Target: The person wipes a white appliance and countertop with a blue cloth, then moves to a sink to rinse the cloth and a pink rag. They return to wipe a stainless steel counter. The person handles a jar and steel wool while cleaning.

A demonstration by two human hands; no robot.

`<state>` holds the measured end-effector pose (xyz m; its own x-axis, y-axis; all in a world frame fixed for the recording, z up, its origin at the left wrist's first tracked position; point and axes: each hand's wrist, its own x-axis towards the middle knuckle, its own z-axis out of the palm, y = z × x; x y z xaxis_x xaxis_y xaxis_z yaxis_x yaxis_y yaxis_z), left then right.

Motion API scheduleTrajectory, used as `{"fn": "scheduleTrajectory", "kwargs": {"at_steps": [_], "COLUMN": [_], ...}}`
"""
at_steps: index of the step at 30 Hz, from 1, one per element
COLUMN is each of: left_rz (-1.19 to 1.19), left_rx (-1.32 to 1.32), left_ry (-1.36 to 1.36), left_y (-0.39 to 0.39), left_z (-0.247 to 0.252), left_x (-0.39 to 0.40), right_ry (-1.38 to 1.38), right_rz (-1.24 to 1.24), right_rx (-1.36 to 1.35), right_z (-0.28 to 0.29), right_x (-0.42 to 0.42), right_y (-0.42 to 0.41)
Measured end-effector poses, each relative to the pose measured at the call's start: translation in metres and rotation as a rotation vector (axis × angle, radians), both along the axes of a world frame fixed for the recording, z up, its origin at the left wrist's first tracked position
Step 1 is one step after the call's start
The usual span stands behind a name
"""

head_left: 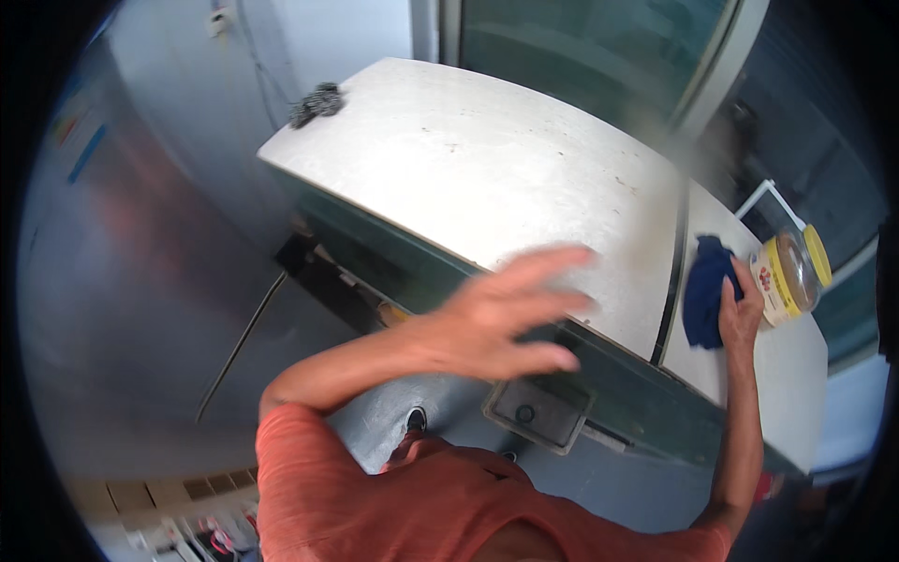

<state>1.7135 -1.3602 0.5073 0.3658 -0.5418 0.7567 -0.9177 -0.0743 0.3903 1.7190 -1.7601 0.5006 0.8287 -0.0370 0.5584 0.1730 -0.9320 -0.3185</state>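
Observation:
My left hand (516, 312), blurred and with its fingers spread, is raised over the front edge of a white tabletop (477, 168) and holds nothing. At the right, my right hand (743, 305) grips a dark blue cloth (706, 291) on the white surface beyond a dark seam. Just right of that hand stands a clear plastic jar (790, 274) with a yellow lid and a label that bears writing. A crumpled grey patterned cloth (316, 104) lies at the far left corner of the tabletop.
A grey plastic bin (537, 414) stands on the floor below the table's front edge. Under the left part is a dark box (330, 281) with a thin rod beside it. A white frame (771, 200) rises behind the jar. Window frames and glass border the far side.

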Motion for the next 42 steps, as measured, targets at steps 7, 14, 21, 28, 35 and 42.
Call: {"fn": "scheduleTrajectory", "kwargs": {"at_steps": [7, 14, 21, 28, 35, 42], "left_rz": [0.784, 1.247, 1.128, 1.018, 0.943, 0.903], "left_rx": [0.092, 0.481, 0.425, 0.285, 0.106, -0.366], "left_ry": [-0.018, 0.071, 0.198, 0.115, 0.085, 0.087], "left_y": [0.202, 0.281, 0.301, 0.329, 0.305, 0.319], "left_z": [-0.003, -0.016, -0.037, -0.045, -0.043, -0.051], "left_x": [0.157, 0.287, 0.305, 0.298, 0.287, 0.217], "right_ry": [0.269, 0.430, 0.516, 0.313, 0.353, 0.398], "right_rz": [0.285, -0.314, 0.122, 0.280, -0.361, -0.290], "right_rx": [-0.270, -0.153, -0.321, -0.314, -0.398, -0.408], "right_z": [-0.002, -0.024, 0.004, -0.012, -0.046, -0.062], "right_x": [0.027, 0.171, 0.198, 0.121, 0.201, 0.321], "right_y": [0.168, 0.102, 0.281, 0.225, 0.074, 0.163]}}
